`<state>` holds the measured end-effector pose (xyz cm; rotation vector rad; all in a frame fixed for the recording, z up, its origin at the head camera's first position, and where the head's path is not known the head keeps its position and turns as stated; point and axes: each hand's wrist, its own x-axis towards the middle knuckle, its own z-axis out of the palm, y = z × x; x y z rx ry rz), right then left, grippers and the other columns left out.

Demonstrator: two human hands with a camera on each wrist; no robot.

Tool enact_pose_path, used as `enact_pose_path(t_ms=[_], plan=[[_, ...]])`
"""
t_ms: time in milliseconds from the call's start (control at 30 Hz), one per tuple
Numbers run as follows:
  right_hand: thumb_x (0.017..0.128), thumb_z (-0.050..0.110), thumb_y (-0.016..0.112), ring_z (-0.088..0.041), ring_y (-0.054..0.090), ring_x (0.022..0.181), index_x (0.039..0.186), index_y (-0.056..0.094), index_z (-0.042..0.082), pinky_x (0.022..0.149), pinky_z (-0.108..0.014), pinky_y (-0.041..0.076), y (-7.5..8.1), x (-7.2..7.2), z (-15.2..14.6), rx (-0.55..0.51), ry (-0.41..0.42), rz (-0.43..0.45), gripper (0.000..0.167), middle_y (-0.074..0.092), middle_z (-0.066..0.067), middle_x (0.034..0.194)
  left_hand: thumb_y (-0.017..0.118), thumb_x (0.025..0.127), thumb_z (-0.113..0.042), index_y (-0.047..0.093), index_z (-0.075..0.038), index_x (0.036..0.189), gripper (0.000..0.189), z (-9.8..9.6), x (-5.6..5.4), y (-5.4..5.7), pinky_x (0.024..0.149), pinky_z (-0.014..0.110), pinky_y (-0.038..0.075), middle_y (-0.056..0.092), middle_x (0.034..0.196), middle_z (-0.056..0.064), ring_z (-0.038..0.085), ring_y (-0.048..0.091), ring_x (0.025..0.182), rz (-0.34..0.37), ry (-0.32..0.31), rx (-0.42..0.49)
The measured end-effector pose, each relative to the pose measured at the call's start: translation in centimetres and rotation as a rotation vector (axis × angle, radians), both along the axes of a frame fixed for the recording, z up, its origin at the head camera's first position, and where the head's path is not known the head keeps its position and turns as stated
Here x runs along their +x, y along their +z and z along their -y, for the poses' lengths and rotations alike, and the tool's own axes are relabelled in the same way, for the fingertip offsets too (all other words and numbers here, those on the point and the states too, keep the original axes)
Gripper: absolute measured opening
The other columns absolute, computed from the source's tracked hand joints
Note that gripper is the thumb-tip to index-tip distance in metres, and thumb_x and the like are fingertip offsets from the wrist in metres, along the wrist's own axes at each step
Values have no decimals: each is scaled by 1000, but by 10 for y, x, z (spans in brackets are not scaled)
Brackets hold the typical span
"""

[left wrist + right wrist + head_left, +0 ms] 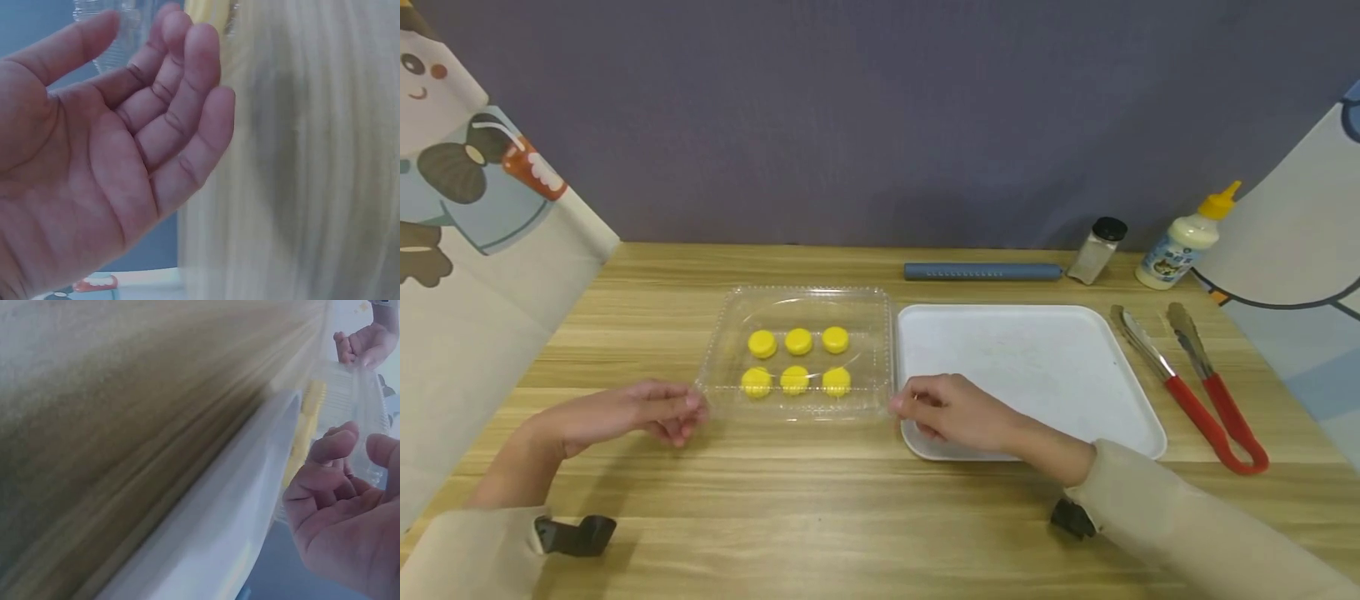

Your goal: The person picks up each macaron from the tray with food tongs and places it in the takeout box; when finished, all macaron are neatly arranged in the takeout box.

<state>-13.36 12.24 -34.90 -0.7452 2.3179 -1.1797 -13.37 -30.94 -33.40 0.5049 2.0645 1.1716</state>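
Note:
In the head view, a clear plastic clamshell box (pixel 805 410) lies left of the white tray (pixel 1000 367), its lid down over several yellow round pieces that look like macarons (pixel 798 342). My left hand (pixel 632 412) is at the box's front left corner. Its fingers are loosely bent, with a gap between thumb and index finger in the left wrist view. At the front right corner, over the tray's edge, is my right hand (pixel 958 412), fingertips right at the rim. The right wrist view shows its bent fingers and thumb (pixel 382 450) slightly apart, clear plastic behind them.
Red-handled tongs (pixel 1217 417) lie right of the tray. Behind it are a blue rod-shaped thing (pixel 981 272), a black-capped jar (pixel 1096 250) and a yellow-tipped squeeze bottle (pixel 1183 242). A dark partition (pixel 865 125) bounds the wooden table at the back.

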Motion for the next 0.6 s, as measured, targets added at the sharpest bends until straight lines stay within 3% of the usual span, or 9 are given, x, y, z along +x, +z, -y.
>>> enact_pose_path(t_ms=[133, 233, 400, 600], plan=[[108, 30, 54, -11, 49, 57, 92, 64, 7, 53, -25, 39, 7, -1, -9, 20, -7, -64, 30, 53, 4, 65, 35, 112, -23, 53, 7, 130, 40, 0, -1, 5, 85, 33, 55, 62, 110, 13, 29, 64, 101, -36, 32, -65], [107, 29, 55, -16, 53, 60, 95, 65, 7, 53, -26, 39, 13, -3, -20, 39, -31, -95, 27, 55, 2, 68, 35, 111, -20, 51, 7, 129, 36, 0, -3, 10, 82, 36, 54, 61, 109, 11, 29, 62, 100, -101, 60, -111], [106, 24, 57, -20, 60, 74, 102, 68, 7, 62, -30, 46, 25, -5, -41, 79, -91, -179, 21, 63, -2, 78, 36, 111, -18, 52, 7, 127, 33, -1, -6, 20, 85, 49, 52, 62, 111, 13, 32, 63, 102, -289, 195, -226], [106, 26, 57, -18, 64, 99, 111, 71, 10, 80, -39, 54, 38, -6, -70, 143, -194, -303, 23, 71, -3, 105, 36, 113, -30, 47, 5, 142, 47, -7, -9, 27, 85, 60, 51, 59, 130, 31, 49, 58, 115, -512, 313, -411]])
